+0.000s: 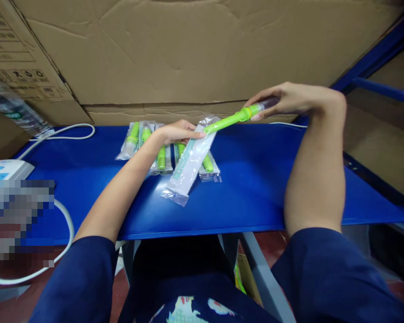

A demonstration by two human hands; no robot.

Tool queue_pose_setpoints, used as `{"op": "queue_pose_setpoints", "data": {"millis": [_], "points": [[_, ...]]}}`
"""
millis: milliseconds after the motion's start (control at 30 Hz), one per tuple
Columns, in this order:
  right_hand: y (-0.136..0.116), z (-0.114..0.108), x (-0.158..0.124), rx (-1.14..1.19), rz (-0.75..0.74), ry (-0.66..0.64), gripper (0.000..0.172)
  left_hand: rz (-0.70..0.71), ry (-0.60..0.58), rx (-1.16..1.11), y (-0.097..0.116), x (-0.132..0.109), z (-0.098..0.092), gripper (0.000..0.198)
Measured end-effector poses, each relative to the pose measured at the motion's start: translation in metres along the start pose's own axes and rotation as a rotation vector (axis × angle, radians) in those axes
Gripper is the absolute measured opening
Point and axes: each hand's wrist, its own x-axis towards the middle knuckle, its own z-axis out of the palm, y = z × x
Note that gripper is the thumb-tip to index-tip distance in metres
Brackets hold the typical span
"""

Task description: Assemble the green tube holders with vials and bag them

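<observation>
Your right hand (289,99) is raised over the back edge of the table (256,188), toward the right, fingers pinched round the clear end of a green pen (237,117). The pen slants down-left, and its green tip sits at the open top of a clear plastic sleeve (190,163); can't tell if the tip is inside yet.

Your left hand (177,132) is at the mid-back of the table, thumb and fingers pressed on the top of that sleeve. The sleeve's lower end rests on the table, angled toward the front edge, approx. at the middle.

Behind and under the left hand there's a row of bagged green pens (144,143) lying flat near the back edge, side by side and touching; one more bagged pen (208,166) lies partly under the sleeve, just to the right of it.

Left side: a white power strip (6,169) at the left edge, with its white cable (65,132) looping along the back-left corner. A plastic bottle (13,110) lies tilted beyond the back-left corner, against the cardboard boxes (188,49). The boxes stand as a wall along the whole back edge. A blue metal frame (380,58) is at the far right. Blurred patch at the lower left, contents unreadable.
</observation>
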Motion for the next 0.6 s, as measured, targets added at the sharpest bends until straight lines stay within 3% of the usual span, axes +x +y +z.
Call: {"op": "queue_pose_setpoints", "data": {"millis": [100,333,467,600], "points": [[-0.007,0.003,0.0,0.039,-0.023,-0.029,0.048,-0.018,-0.064,0.013,0.006,-0.002,0.009,0.027],[-0.026,0.019,0.009,0.143,-0.188,-0.156,0.073,0.012,-0.081,0.007,0.011,-0.002,0.019,0.047],[-0.03,0.031,0.015,0.271,-0.244,-0.123,0.077,0.015,-0.028,0.042,0.01,-0.002,0.017,0.041],[-0.03,0.048,0.03,0.441,-0.255,-0.022,0.068,0.028,0.016,0.046,0.008,0.0,0.017,0.044]]}}
